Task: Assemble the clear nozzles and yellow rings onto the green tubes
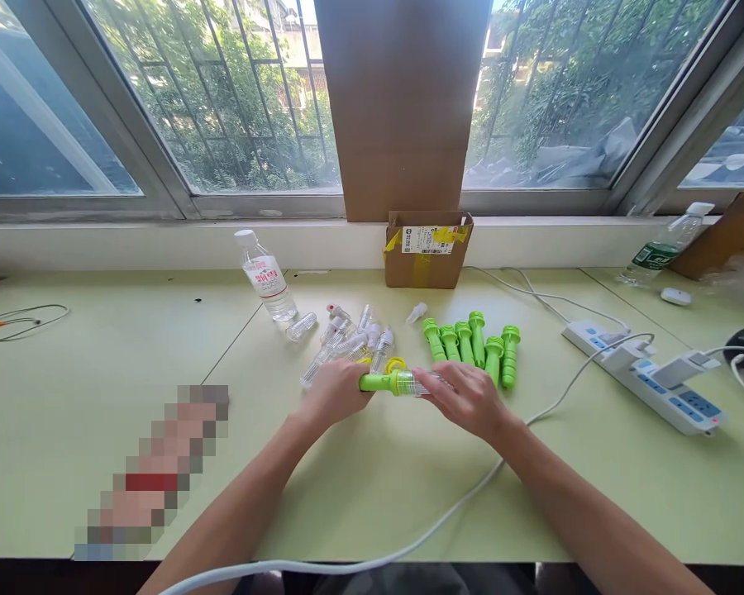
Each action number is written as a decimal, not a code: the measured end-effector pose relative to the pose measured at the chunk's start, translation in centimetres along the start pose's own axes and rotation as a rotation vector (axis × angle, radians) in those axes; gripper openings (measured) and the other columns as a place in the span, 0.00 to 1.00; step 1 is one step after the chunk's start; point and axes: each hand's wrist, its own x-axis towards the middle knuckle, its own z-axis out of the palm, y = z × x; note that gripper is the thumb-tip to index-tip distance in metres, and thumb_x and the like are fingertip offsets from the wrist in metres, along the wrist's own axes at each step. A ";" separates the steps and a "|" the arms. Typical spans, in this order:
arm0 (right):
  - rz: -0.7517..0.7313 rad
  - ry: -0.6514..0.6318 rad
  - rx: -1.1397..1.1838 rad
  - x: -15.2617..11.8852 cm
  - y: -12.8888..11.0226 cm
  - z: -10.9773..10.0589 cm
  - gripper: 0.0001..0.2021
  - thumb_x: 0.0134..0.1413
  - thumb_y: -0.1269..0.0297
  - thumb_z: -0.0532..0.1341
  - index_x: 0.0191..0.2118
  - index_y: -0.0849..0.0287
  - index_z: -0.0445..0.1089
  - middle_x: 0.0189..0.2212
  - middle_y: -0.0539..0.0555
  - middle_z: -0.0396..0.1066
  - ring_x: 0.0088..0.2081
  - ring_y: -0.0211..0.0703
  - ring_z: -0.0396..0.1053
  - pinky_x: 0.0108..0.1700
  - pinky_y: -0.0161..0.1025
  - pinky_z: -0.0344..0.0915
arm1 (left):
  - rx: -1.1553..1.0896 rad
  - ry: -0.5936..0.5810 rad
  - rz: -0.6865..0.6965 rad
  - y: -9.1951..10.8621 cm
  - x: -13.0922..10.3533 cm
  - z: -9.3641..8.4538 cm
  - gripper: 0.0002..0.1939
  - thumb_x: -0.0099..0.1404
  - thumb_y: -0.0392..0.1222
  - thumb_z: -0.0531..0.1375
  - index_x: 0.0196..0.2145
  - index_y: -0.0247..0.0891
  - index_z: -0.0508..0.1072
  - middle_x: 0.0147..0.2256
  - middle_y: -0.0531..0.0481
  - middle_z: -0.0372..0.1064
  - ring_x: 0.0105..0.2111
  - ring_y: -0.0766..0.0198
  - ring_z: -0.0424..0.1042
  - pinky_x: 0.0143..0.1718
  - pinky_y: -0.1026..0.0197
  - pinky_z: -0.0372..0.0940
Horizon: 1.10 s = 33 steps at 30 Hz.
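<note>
Green-and-clear plastic tube (403, 383), lying level between the two hands, has its green end in the left hand (338, 390), whose fingers are curled closed around it. The right hand (468, 399) grips the clear ribbed end, fingers bent over it. Just beyond the left hand lies a loose pile of clear plastic tubes (350, 340), with a yellow plastic ring (395, 364) between the hands. Bright green plastic tubes (477, 337) lie in a group just beyond the right hand.
</note>
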 end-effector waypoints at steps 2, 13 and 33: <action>0.004 -0.026 0.026 -0.1 0.0 0.1 0.14 0.61 0.64 0.59 0.52 0.58 0.67 0.27 0.52 0.67 0.29 0.39 0.67 0.29 0.35 0.60 | 0.028 0.028 -0.006 -0.1 0.0 0.1 0.09 0.54 0.38 0.55 0.17 0.40 0.63 0.17 0.52 0.64 0.17 0.65 0.62 0.20 0.61 0.45; 0.407 -0.129 0.396 -0.1 -1.9 0.6 0.15 0.60 0.55 0.58 0.43 0.62 0.70 0.28 0.55 0.72 0.26 0.40 0.67 0.26 0.34 0.59 | 0.195 0.090 0.026 -0.7 0.1 0.7 0.06 0.54 0.32 0.53 0.25 0.39 0.68 0.22 0.47 0.69 0.22 0.60 0.68 0.22 0.60 0.48; -0.065 -0.038 -0.020 -0.3 -0.5 0.7 0.15 0.61 0.65 0.58 0.53 0.58 0.66 0.28 0.52 0.67 0.28 0.38 0.64 0.30 0.35 0.59 | -0.007 -0.147 0.001 0.3 -0.1 -0.2 0.08 0.55 0.40 0.54 0.20 0.39 0.66 0.20 0.51 0.66 0.20 0.63 0.64 0.21 0.60 0.45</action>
